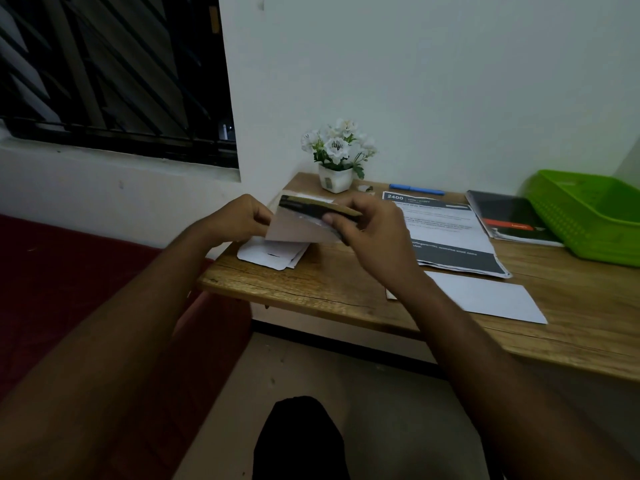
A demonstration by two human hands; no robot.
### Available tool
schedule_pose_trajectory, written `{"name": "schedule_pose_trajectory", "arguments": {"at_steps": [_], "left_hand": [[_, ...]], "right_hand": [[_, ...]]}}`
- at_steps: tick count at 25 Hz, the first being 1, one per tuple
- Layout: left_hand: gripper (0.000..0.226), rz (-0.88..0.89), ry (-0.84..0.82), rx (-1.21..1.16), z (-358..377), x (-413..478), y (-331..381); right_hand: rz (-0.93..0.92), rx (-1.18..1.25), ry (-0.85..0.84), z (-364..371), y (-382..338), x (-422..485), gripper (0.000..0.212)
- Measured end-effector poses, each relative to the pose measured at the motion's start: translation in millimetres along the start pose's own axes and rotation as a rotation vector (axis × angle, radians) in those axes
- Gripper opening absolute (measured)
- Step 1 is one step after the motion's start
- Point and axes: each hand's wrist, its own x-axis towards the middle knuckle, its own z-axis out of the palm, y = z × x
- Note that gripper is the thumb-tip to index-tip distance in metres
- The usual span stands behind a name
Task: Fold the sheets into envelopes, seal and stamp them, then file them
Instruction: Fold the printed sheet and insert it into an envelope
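Head view shows both hands raised over the left end of the wooden table (pixel 311 292). The left hand (pixel 239 216) pinches the left edge of a folded sheet (pixel 298 230), its fingers curled in. The right hand (pixel 370 233) grips the right end of the same sheet, with the thumb on the near face and the fingers curled behind. The sheet is held in the air, tilted, with a dark printed band along its top (the print is too blurred to read). Under it, on the table, lies a small pile of white papers (pixel 270 254). A printed page (pixel 453 233) lies flat just right of the right hand, and a plain white sheet (pixel 485 296) lies near the front edge. A green basket (pixel 588 216) stands at the far right, with a dark booklet (pixel 505 216) beside it. A blue pen (pixel 415 189) and a pot of white flowers (pixel 337 157) are by the wall.
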Motion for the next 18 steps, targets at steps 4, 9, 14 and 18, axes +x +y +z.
{"name": "schedule_pose_trajectory", "arguments": {"at_steps": [4, 9, 14, 18], "left_hand": [[0.020, 0.007, -0.034, 0.002, 3, 1, -3], [0.023, 0.020, -0.050, 0.011, 8, -3, 1], [0.025, 0.029, -0.090, 0.021, 9, -7, 6], [0.024, 0.078, -0.062, -0.100, 15, -11, 28]], "right_hand": [[-0.004, 0.159, -0.001, -35, -9, -12, 0.006], [0.064, 0.298, 0.088, -81, -12, -32, 0.017], [0.150, 0.444, 0.256, -133, -2, -42, 0.020], [0.187, 0.624, 0.380, -167, 12, -48, 0.016]]}}
